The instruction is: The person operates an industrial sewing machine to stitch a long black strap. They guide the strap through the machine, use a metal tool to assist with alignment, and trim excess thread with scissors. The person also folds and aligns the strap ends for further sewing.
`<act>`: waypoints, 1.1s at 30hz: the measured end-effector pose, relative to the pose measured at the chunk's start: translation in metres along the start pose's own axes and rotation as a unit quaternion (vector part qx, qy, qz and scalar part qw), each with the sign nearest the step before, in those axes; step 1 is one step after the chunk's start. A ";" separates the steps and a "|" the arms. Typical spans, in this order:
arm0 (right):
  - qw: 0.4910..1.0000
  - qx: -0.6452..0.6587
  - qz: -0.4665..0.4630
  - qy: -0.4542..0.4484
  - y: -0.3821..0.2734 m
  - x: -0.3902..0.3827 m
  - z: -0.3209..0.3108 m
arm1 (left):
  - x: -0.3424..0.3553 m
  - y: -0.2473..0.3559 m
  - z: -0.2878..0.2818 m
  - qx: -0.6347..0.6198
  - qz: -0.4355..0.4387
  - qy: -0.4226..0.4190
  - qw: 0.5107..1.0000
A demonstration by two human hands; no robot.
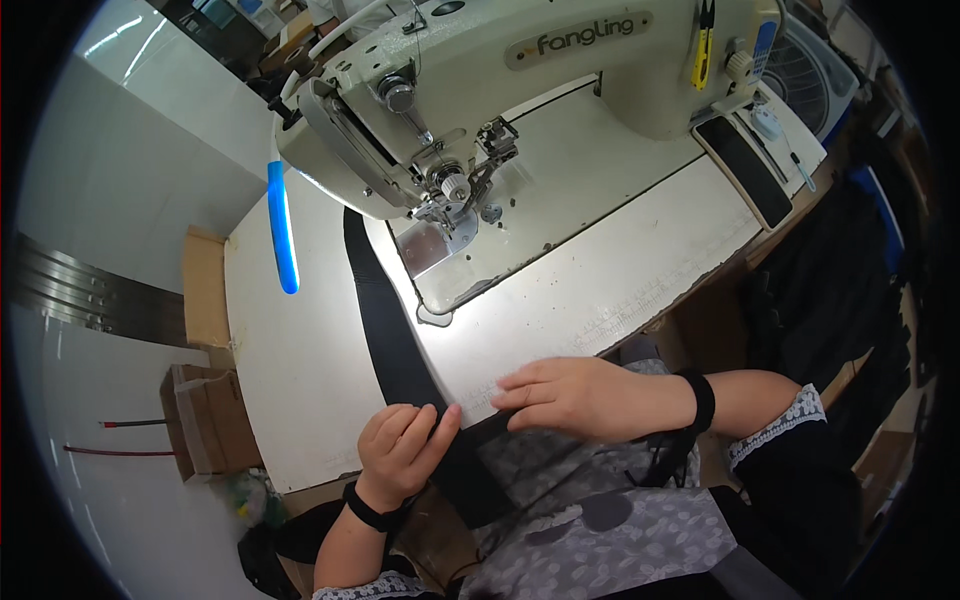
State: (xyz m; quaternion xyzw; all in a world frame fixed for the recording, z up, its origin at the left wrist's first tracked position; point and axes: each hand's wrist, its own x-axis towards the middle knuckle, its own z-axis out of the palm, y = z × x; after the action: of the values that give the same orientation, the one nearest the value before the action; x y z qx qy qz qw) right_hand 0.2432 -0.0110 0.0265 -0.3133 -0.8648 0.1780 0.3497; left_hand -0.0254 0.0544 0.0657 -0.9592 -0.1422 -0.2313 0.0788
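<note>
A long black fabric strip [390, 335] runs down the white table from beside the sewing machine [440, 190] and over the front edge toward my lap. Near that edge my left hand [400, 450] has its fingers curled closed on the strip. My right hand [585, 398] lies just to the right, by the table edge, fingers stretched out to the left and slightly apart. Dark fabric shows close under its fingertips; I cannot make out any grip on it. The needle area and presser foot [450, 215] sit farther up, apart from both hands.
A blue-covered lamp or handle [283, 230] hangs left of the machine head. A phone [745, 170] lies on the table at the right, and yellow thread snips [703, 55] are on the machine body. A cardboard box [210, 420] stands left of the table [290, 390].
</note>
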 end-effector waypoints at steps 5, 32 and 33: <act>0.953 0.198 0.226 0.044 -0.008 0.020 -0.003 | -0.012 0.023 -0.002 -0.013 -0.015 0.065 0.998; 0.988 -0.031 0.149 0.036 0.016 0.096 0.063 | -0.046 0.058 0.038 -0.147 -0.186 0.096 0.967; 0.980 -0.011 0.194 -0.033 0.012 0.096 0.051 | -0.047 0.058 0.037 -0.152 -0.188 0.092 0.966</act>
State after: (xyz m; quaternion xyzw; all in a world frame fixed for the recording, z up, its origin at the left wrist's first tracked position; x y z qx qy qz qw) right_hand 0.1581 0.0576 0.0320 -0.4730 -0.8006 0.2431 0.2758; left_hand -0.0318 -0.0038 0.0066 -0.8904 -0.2754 -0.3483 -0.0998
